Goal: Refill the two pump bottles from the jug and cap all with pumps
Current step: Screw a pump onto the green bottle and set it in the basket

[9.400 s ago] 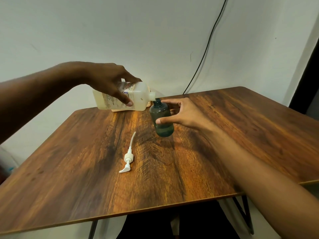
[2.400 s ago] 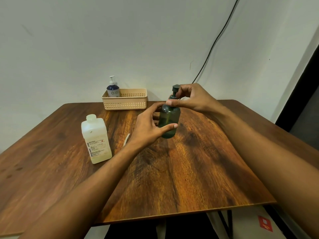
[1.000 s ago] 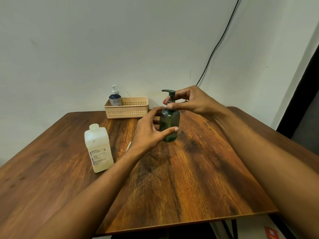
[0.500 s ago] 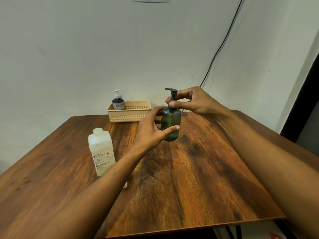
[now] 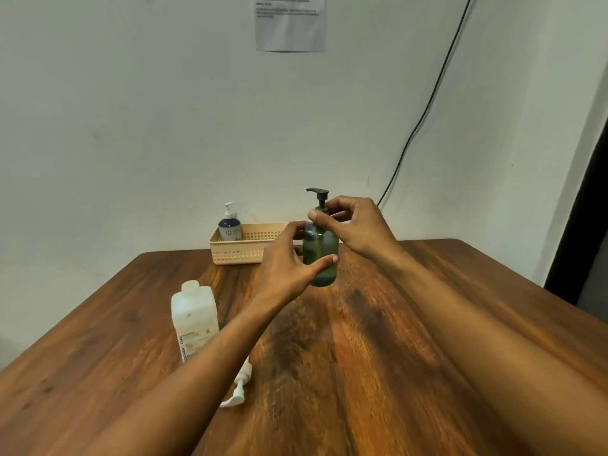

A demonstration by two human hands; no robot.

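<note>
fingertips [image 5: 317, 218] of the right hand [image 5: 358, 230] pinch the collar of the dark pump [image 5: 318, 196] at the neck of the green bottle [image 5: 320, 255], closed snugly around it, while the left hand [image 5: 289, 261] wraps the bottle's body, thumb across the front and fingers curled behind. the bottle is held just above the table [image 5: 378, 340], near the middle toward the far edge, in front of the basket [image 5: 245, 248].

a few seconds ago the jug [image 5: 194, 320] was tipped over this bottle's open mouth; now the jug stands upright on the table to the left, its mouth bare, and the pump sits in the bottle's neck. over the last second the nozzle has swung round from behind the right hand to show clear above it, which reads as the collar being screwed down. so this bottle looks filled and nearly capped, though i cannot tell whether the thread is fully tight.

the bottle's long axis runs straight up, pump on top, nozzle pointing left. a blue bottle [image 5: 229, 227] with a white pump stands upright in the basket's left end. a loose white pump [image 5: 238, 386] lies on the table beside the left forearm, likely meant for the jug.
</note>
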